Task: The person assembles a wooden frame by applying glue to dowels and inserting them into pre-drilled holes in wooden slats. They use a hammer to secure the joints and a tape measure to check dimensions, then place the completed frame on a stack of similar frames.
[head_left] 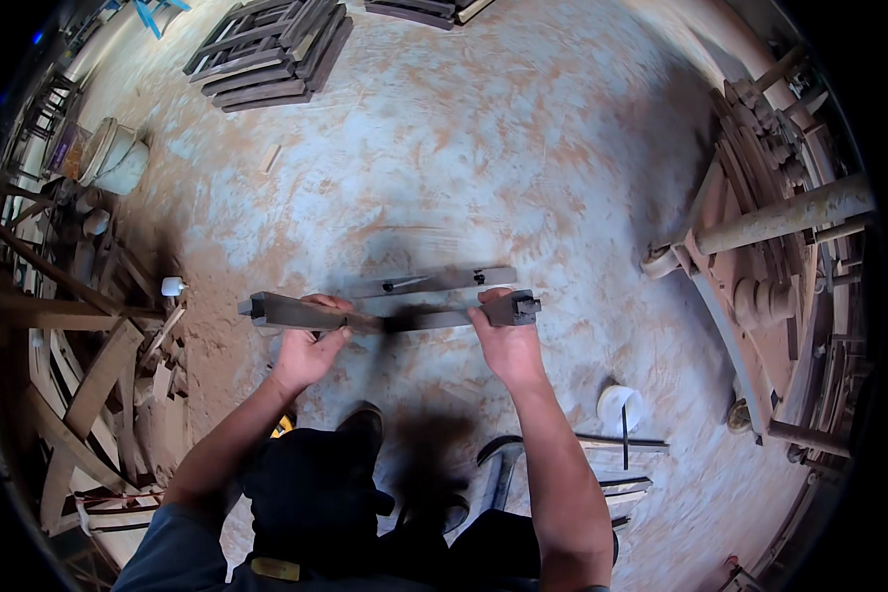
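In front of me, above the floor, I hold a dark wooden workpiece (434, 321) level in both hands. Each end is thick and blocky with notches, and a shadowed narrower section runs between them. My left hand (309, 353) is closed around its left part, thumb on the near side. Near the right end, my right hand (509, 343) grips it with the thumb on top. Just beyond lies a dark wooden bar (434, 283) with dark slots, on the floor. How the workpiece's middle is joined is too dark to tell.
Wooden frames (271, 59) are stacked at the far left. A bucket (123, 163), a small white bottle (173, 286) and wood scraps (163, 380) stand or lie left. On the right is a wheeled cart (725, 306); a white tub (620, 403) with a dark stick sits near my right arm.
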The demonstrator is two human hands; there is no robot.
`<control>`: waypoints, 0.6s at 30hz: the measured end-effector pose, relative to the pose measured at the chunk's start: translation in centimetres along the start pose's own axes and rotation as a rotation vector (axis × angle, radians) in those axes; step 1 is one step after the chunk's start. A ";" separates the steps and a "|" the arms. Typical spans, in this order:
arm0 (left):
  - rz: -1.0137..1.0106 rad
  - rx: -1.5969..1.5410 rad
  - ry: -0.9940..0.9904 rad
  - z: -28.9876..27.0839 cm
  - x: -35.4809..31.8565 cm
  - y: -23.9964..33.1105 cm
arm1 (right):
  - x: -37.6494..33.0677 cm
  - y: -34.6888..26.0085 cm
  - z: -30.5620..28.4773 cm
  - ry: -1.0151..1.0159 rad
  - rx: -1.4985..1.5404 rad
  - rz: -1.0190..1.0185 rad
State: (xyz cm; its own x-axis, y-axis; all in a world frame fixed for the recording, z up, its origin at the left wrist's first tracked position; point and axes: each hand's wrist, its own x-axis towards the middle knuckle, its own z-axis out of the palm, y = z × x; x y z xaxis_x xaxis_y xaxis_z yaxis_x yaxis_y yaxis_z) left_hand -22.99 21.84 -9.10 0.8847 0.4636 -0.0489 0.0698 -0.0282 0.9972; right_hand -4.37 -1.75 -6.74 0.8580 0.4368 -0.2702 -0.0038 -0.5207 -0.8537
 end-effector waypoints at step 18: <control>-0.013 0.172 -0.179 1.6 0.0 1.8 | -5.2 3.9 -2.7 0.158 -0.175 -0.142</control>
State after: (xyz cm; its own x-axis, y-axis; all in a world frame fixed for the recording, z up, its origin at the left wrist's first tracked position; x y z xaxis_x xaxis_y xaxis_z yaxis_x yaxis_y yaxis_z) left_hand -22.15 20.39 -7.42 0.9496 0.3014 -0.0863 0.1457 -0.1806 0.9727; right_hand -7.46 -8.06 -7.40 0.9133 0.4015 -0.0685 0.1994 -0.5874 -0.7843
